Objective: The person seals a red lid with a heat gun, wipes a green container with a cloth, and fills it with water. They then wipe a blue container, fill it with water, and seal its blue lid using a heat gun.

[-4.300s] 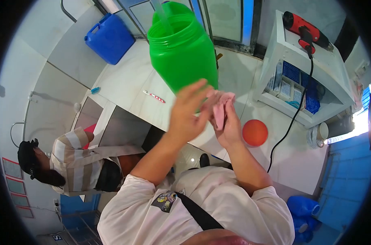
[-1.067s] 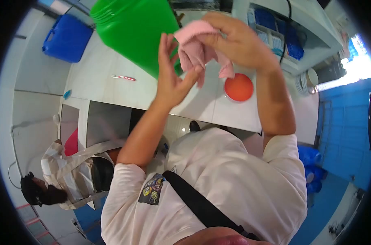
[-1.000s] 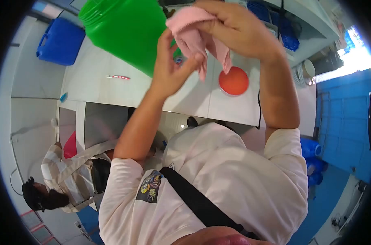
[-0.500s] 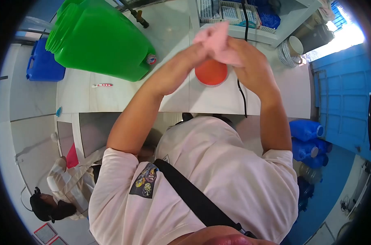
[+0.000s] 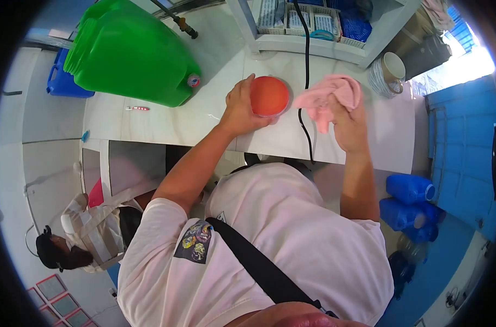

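My left hand (image 5: 241, 109) is wrapped round the side of a round orange-red container (image 5: 269, 96) at the counter's middle. To the right, my right hand (image 5: 348, 124) grips a bunched pink cloth (image 5: 335, 97), part of which hangs down beside the fingers. A black cable (image 5: 307, 71) runs over the counter between the container and the cloth. The underside of the container and some of my left fingertips are hidden.
A large green jug (image 5: 133, 54) stands at the back left, with a red-and-white toothbrush (image 5: 137, 108) before it. White shelf (image 5: 313, 45) with baskets behind; cups (image 5: 392, 68) at the right. Blue containers (image 5: 409, 188) lie beyond the counter. Another person (image 5: 98, 231) is at lower left.
My hands have moved apart. The left has come down onto the orange-red container, which sits slightly further left in view; the right has moved right and down with the pink cloth.
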`<act>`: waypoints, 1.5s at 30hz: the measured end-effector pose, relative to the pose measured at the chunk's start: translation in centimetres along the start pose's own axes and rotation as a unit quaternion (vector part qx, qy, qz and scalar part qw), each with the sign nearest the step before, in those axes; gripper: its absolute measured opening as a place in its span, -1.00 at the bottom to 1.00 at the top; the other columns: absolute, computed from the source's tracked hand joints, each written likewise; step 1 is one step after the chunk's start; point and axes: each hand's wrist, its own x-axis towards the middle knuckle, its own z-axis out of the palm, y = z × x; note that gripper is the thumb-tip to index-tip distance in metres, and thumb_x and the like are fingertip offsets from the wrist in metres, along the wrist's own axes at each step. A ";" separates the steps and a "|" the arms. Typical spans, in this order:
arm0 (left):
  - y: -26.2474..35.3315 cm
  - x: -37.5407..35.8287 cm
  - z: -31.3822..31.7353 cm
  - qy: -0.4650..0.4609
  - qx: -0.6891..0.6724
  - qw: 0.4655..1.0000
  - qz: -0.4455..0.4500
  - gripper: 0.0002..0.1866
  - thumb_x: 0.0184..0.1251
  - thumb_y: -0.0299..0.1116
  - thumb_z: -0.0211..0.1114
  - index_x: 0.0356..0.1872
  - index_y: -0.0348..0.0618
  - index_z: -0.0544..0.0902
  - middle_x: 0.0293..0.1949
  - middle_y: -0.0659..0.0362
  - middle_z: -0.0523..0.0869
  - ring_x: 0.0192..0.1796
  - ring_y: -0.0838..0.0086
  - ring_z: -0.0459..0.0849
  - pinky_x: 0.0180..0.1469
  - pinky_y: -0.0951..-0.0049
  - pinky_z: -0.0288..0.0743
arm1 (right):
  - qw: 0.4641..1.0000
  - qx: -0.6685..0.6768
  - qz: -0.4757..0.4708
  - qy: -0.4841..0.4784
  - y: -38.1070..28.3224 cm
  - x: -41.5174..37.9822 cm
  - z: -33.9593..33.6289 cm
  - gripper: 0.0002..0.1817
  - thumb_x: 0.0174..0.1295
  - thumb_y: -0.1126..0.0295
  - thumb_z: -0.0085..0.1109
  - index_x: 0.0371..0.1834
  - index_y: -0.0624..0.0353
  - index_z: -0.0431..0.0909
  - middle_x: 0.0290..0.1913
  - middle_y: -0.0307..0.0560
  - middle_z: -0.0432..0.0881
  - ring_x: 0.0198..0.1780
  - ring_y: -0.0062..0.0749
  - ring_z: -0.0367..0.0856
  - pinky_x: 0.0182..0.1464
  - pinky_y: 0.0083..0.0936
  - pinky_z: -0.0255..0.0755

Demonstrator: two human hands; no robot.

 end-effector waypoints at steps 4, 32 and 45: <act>0.7 -0.5 -4.6 -0.030 -0.202 0.976 0.075 0.35 -0.19 -0.11 0.73 0.62 -0.23 0.00 0.42 -0.14 0.35 0.48 0.06 0.38 0.53 0.07 0.26 | 0.981 -0.120 -0.125 -0.088 0.0 1.6 3.0 -0.51 0.52 0.35 0.09 0.42 0.27 0.24 0.18 0.08 0.55 0.19 -0.21 0.59 0.27 -0.29 0.47; 2.0 -2.3 -12.0 -0.075 -0.883 0.462 -0.039 -0.20 0.49 0.36 -0.06 0.47 -0.05 0.39 0.38 0.05 0.52 0.40 0.14 0.52 0.45 -0.02 0.38 | 0.801 -0.437 -0.402 -0.076 -1.7 2.9 15.7 -0.64 0.26 0.50 0.28 0.14 0.14 0.63 0.10 -0.08 0.69 0.12 -0.06 0.68 0.18 -0.20 0.60; 3.0 -0.8 -10.1 -0.040 -0.795 0.605 0.008 -0.18 0.47 0.23 0.15 0.54 -0.10 0.27 0.53 -0.02 0.33 0.56 -0.02 0.26 0.53 -0.25 0.17 | 0.825 -0.382 -0.416 -0.018 -1.3 4.1 16.8 -0.75 0.23 0.42 0.23 -0.03 -0.01 0.70 0.14 -0.13 0.64 0.18 -0.05 0.58 0.22 -0.19 0.52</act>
